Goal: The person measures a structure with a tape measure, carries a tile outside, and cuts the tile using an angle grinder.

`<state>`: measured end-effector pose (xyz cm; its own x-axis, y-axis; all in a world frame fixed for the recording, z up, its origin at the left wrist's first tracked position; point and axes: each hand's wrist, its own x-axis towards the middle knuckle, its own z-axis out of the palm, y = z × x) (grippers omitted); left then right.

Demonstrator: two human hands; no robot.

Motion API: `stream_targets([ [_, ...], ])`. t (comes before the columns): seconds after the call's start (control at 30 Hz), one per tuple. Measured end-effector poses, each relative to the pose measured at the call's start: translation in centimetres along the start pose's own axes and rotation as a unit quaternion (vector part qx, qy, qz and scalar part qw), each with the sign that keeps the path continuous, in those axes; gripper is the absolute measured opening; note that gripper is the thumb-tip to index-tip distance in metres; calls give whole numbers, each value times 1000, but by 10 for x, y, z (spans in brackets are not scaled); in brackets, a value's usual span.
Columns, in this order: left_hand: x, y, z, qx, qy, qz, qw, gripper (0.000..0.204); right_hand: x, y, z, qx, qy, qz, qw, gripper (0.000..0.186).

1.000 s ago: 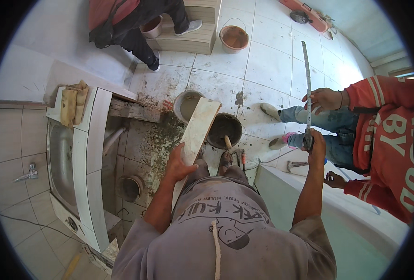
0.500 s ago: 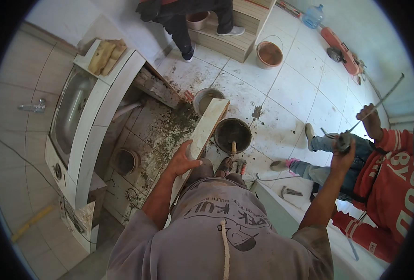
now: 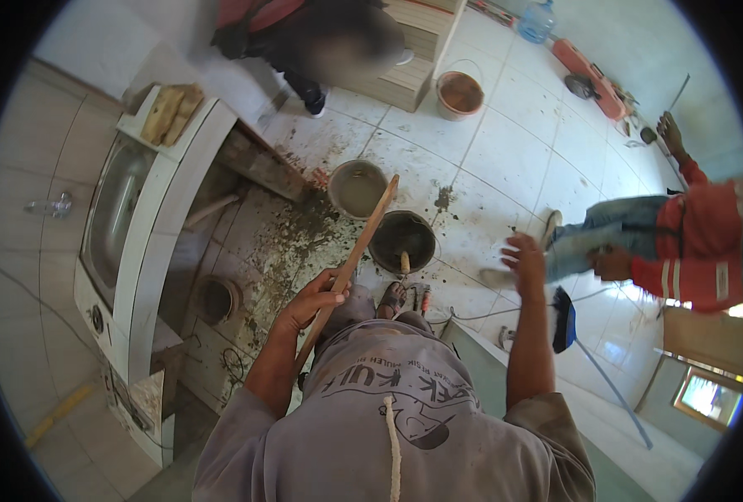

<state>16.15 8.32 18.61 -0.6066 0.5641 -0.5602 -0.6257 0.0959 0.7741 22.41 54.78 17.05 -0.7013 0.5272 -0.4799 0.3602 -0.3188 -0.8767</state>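
My left hand point(image 3: 317, 298) grips a long wooden board point(image 3: 363, 243), its narrow brown edge turned up. The board slants from beside my thigh to above the floor buckets. In the air at right, my right hand point(image 3: 526, 266) is raised, fingers apart, holding nothing. Below the board stand a bucket of grey mix point(image 3: 357, 189) and a black bucket point(image 3: 402, 243), which has a wooden handle point(image 3: 405, 262) in it. A co-worker in red point(image 3: 698, 251) stands at right, one raised hand point(image 3: 669, 132) by a thin rod point(image 3: 681, 90).
A sink counter point(image 3: 171, 201) runs along the left. Grey mortar splashes point(image 3: 292, 226) cover the tiles. A handled bucket point(image 3: 460, 94) stands farther off, near wooden steps point(image 3: 413, 75) with another person. A blue broom point(image 3: 566, 318) lies at right; a small bucket point(image 3: 217, 299) sits by the counter.
My right hand has let go of the dark-ended tool with the rod and moved left. The rod is now farther off by the co-worker's hand. The board has turned edge-up in my left hand.
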Motion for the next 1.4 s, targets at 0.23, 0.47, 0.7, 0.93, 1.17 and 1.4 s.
stream_targets([
  [0.23, 72, 25, 43, -7, -179, -64, 982, 80, -58, 66, 2, -122, -8, 61, 991, 30],
  [0.47, 157, 52, 142, 280, -218, -30, 935, 94, -113, 84, -12, -82, 68, 122, 987, 51],
  [0.7, 230, 42, 272, 501, -321, 145, 791, 99, -110, 23, -44, 91, 85, 59, 990, 58],
  [0.93, 299, 59, 400, 549, -422, 264, 672, 107, -31, -13, -114, 268, 250, 3, 930, 55],
  [1.17, 432, 78, 506, 583, -389, 247, 669, 120, 114, -54, -220, 190, 284, 73, 937, 39],
  [1.4, 515, 171, 690, 592, -461, 220, 623, 123, 189, -159, -357, 289, 229, -36, 929, 43],
])
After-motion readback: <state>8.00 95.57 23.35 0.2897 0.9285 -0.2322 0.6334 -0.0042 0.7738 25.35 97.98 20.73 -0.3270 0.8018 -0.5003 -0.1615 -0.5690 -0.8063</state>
